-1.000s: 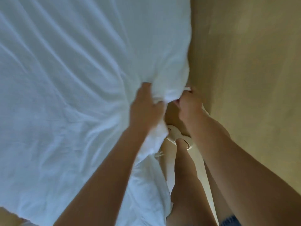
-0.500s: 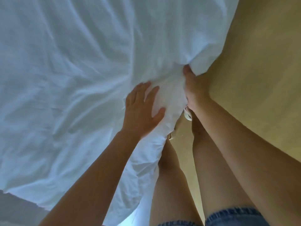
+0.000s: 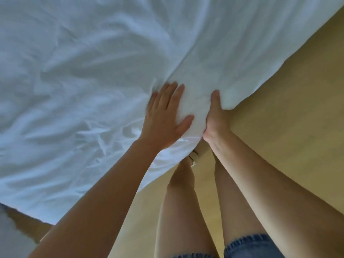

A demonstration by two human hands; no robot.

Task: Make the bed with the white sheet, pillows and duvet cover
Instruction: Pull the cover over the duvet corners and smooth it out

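Observation:
A rumpled white sheet point(image 3: 96, 75) covers the bed and fills the upper left of the head view. Its corner bulges over the mattress corner near the middle. My left hand point(image 3: 163, 116) lies flat on top of that corner with fingers straight and spread. My right hand point(image 3: 216, 118) presses against the side of the same corner from the right, thumb up along the fabric; its fingers are hidden under the hanging edge, so its hold is unclear. No pillows or duvet cover are in view.
Pale wooden floor point(image 3: 279, 118) runs along the right side and below the bed. My bare legs point(image 3: 186, 211) in denim shorts and a white sandal point(image 3: 193, 159) stand right at the bed corner. A grey-white patch point(image 3: 11, 237) shows at bottom left.
My left hand let go of the bunched corner and flattened on top of it. My right hand moved from pinching the edge to pressing the corner's side. The view swung left across the bed.

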